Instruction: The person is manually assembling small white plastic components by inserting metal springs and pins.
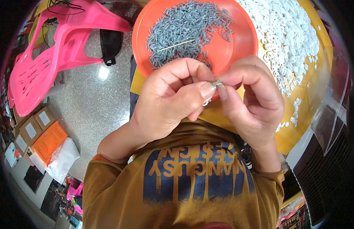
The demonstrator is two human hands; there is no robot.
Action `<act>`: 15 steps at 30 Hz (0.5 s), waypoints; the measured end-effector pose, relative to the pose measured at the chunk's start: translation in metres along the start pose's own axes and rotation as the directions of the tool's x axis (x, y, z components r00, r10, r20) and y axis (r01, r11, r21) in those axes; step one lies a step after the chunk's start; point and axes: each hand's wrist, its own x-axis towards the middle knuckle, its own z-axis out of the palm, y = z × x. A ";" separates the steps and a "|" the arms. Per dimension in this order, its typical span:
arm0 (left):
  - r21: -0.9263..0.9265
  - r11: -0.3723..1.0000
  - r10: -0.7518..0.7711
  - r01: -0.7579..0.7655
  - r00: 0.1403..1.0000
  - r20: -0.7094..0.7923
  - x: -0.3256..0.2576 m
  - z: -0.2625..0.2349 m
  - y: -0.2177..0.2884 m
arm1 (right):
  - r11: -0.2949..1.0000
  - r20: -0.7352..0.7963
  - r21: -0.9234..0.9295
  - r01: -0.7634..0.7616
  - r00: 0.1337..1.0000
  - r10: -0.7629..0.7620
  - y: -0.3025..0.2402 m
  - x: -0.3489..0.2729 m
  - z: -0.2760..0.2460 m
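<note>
My left hand [171, 99] and my right hand [257, 97] meet in front of my chest, fingertips almost touching. Pinched between both thumbs and forefingers is a small grey metal spring [217, 83]. A bit of a small white plastic piece [206, 103] shows below my left thumb, at the fingers of that hand; most of it is hidden. Just beyond the hands stands a round orange-red basin [245, 36], holding a heap of grey springs [177, 28]. A thin pale stick [177, 45] lies across the heap.
Many small white plastic pieces [287, 34] are spread over the yellow table surface [299, 133] at the right. To the left, a pink plastic chair [51, 57] stands on the speckled floor [93, 87]. Cardboard boxes [32, 129] and a white bag [64, 160] are below it.
</note>
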 end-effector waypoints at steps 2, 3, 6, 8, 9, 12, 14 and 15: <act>0.053 0.998 0.030 -0.029 0.999 -0.017 -0.001 0.001 -0.002 | 1.000 0.007 0.023 0.002 1.000 -0.002 0.001 0.000 0.000; 0.054 0.998 0.029 -0.028 0.999 -0.017 -0.002 0.001 -0.002 | 1.000 0.006 0.024 0.001 1.000 -0.001 0.000 0.000 0.000; 0.092 0.993 0.075 -0.074 0.997 -0.014 -0.002 0.001 -0.003 | 1.000 0.014 -0.027 0.010 1.000 -0.010 -0.002 0.001 -0.002; 0.114 0.993 0.035 -0.035 0.999 -0.005 -0.002 0.001 -0.001 | 0.998 0.044 -0.039 0.040 0.998 -0.038 -0.002 0.001 -0.004; 0.114 0.993 0.035 -0.034 0.999 -0.005 -0.001 0.001 -0.001 | 0.998 0.044 -0.039 0.040 0.998 -0.038 -0.001 0.002 -0.006; 0.105 0.994 0.017 -0.020 0.999 0.028 -0.002 0.000 -0.002 | 0.991 0.093 -0.073 0.108 0.991 -0.101 0.001 0.003 -0.008; 0.143 0.989 0.027 -0.029 1.000 0.014 -0.002 -0.001 -0.002 | 0.986 0.071 -0.088 0.144 0.988 -0.138 0.002 0.002 -0.007; 0.143 0.989 0.026 -0.028 1.000 0.014 -0.003 0.001 -0.002 | 0.986 0.071 -0.088 0.143 0.988 -0.137 0.000 0.002 -0.007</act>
